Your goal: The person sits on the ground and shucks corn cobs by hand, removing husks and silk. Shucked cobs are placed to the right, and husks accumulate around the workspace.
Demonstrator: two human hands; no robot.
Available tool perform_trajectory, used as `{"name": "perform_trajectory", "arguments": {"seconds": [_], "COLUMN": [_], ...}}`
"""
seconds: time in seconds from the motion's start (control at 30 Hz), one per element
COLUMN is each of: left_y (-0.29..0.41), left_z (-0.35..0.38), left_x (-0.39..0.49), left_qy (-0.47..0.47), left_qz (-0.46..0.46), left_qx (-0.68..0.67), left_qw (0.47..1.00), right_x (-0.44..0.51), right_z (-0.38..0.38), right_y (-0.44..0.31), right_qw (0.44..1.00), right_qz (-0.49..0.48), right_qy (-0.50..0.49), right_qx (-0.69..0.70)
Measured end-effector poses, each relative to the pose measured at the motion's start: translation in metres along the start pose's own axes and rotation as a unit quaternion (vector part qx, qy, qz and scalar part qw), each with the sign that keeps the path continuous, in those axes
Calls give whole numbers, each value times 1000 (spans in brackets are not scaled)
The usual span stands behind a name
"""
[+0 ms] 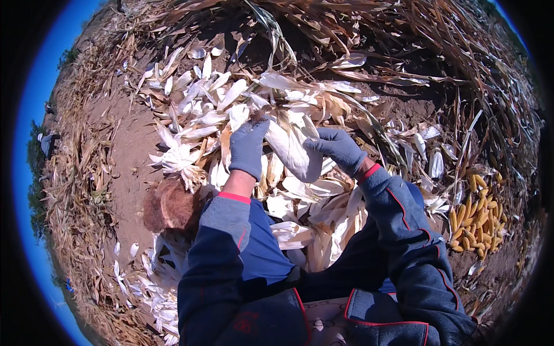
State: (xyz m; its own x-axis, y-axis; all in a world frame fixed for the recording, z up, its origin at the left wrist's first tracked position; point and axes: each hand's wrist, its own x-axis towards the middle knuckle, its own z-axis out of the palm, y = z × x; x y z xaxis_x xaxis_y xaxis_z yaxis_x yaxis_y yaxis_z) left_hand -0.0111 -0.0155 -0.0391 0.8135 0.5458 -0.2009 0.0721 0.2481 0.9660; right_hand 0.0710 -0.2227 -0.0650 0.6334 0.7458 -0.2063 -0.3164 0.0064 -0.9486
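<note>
My left hand (249, 145), in a grey knit glove, is closed around the silk end of a corn ear in pale dry husk (288, 149). The ear slants down to the right between my hands. My right hand (339, 149), gloved alike, pinches the husk at the ear's right side with thumb and fingers. Part of the ear is in shadow. Beneath my hands and between my legs lies a thick heap of loose dry corn husks (303, 188). No bare kernels show on the held ear.
A pile of yellow husked corn ears (478, 220) lies on the soil at the right. Dry corn stalks (454, 47) spread across the top and right. A reddish-brown furry thing (171, 205) is beside my left knee. A person (47, 142) is far off at the left edge.
</note>
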Motion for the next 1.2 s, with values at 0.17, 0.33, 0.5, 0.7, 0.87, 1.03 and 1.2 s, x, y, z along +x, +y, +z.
{"name": "perform_trajectory", "arguments": {"seconds": [0.17, 0.33, 0.5, 0.7, 0.87, 1.03, 1.2], "left_y": [12, 32, 46, 42, 46, 41, 40], "left_z": [-23, -51, -70, -73, -64, -68, -70], "left_x": [12, 15, 14, 17, 13, 16, 17], "left_qy": [83, 84, 112, 87, 63, 28, 37], "left_qz": [12, 68, 87, 108, 113, 132, 135], "left_qx": [-105, -165, -234, -232, -228, -252, -260], "left_qw": [991, 980, 962, 963, 965, 958, 955], "right_x": [-7, -22, -30, -42, -45, -44, -41], "right_z": [-20, -47, -51, -48, -51, -49, -54], "right_y": [-11, -12, -13, -21, -20, -24, -12], "right_qw": [998, 990, 989, 968, 967, 973, 947], "right_qz": [-65, -119, -135, -215, -202, -210, -184], "right_qy": [-12, -49, -58, -103, -122, -93, -43], "right_qx": [25, -55, -29, 75, 94, -9, -258]}}
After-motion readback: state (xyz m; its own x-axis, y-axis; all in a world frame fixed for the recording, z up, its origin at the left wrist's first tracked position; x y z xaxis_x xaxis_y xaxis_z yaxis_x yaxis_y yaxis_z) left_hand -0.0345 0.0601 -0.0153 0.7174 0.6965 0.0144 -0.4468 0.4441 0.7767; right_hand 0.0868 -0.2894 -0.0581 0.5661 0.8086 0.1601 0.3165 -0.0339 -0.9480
